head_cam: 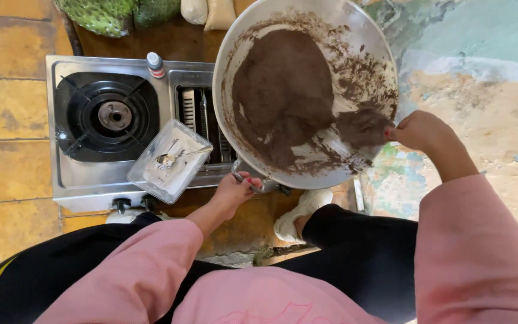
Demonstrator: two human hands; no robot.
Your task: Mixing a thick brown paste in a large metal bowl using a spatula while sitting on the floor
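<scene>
Yellow floor tiles (13,108) lie under a low gas stove (121,126). Left hand (235,191) is curled shut around the handle (244,179) at the near rim of a big metal wok (307,90). Right hand (418,131) is closed, fingers pinched into a clump of brown paste (364,125) at the wok's right wall. More paste spreads across the bowl. The wok sits on the right burner, tilted toward the camera. A clear tub (169,159) with a spoon (172,159) rests on the stove's middle.

Soft, even daylight, sharp focus; faint glare on the steel stove (79,180) (edges bend from the wide lens).
</scene>
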